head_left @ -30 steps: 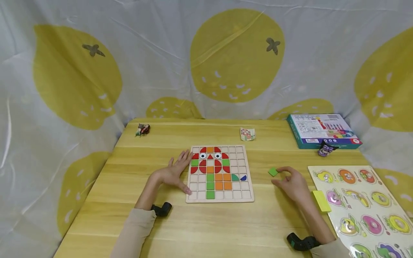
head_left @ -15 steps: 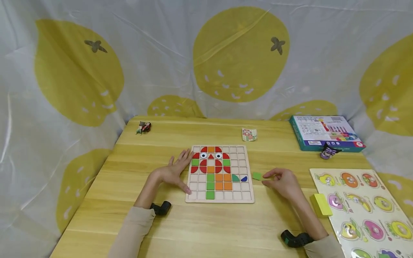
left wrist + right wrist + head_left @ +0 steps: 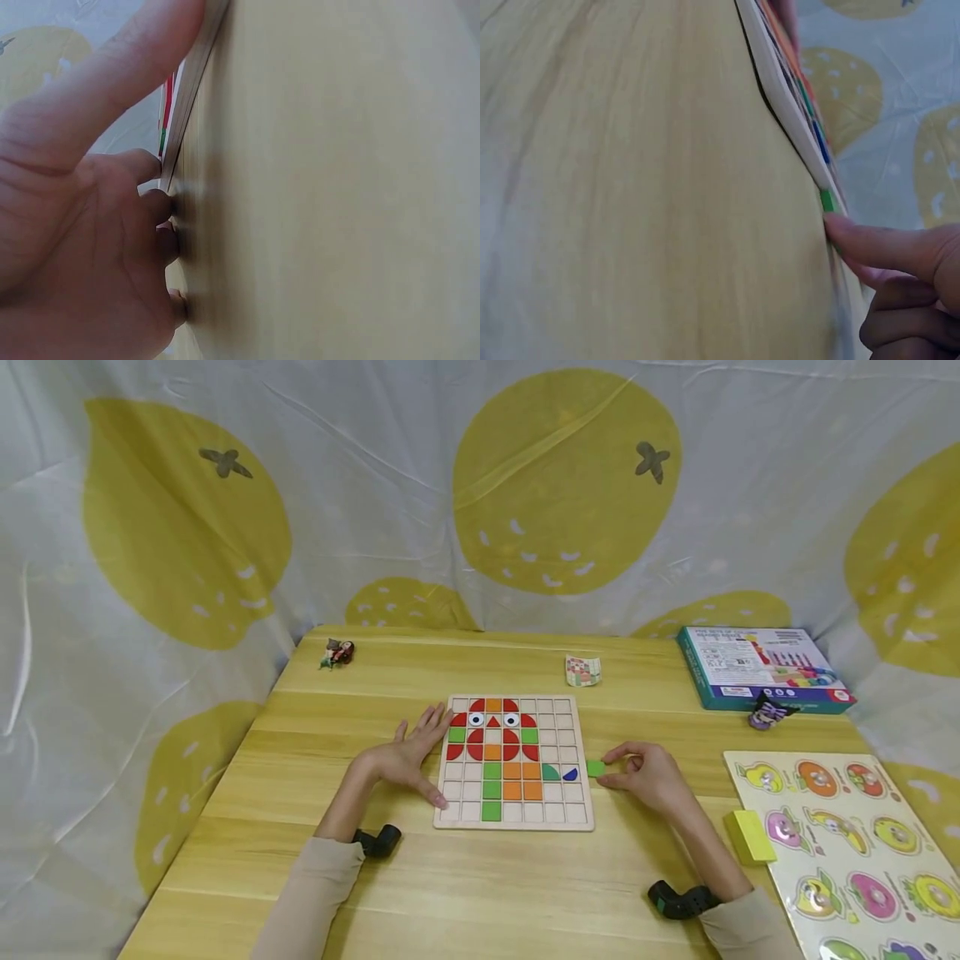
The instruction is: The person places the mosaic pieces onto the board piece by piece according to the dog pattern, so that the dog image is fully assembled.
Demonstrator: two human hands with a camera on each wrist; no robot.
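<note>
A wooden grid board [image 3: 512, 819] lies on the table, partly filled with red, orange and green pieces that form a figure with two eyes. Among its pieces are a teal quarter-circle [image 3: 550, 772] and a blue half-circle [image 3: 570, 774]. My left hand [image 3: 405, 762] is spread at the board's left side, thumb and fingertips at its edge; the left wrist view shows the palm [image 3: 82, 247] close up. Between thumb and forefinger, my right hand [image 3: 647, 777] pinches a green square tile [image 3: 595, 768] beside the board's right edge. The right wrist view shows the tile [image 3: 826, 200] edge-on at the board's corner.
Farther back lies a small printed pattern card [image 3: 582, 671]. A boxed set [image 3: 765, 670] and a purple figurine [image 3: 768, 712] are at the back right. A yellow block [image 3: 750, 837] rests by the fruit puzzle board [image 3: 817, 814]. Another figurine [image 3: 337, 653] sits back left.
My right hand has carried the green tile leftward over the table to the board's right edge. The left hand has stayed at the board's left side.
</note>
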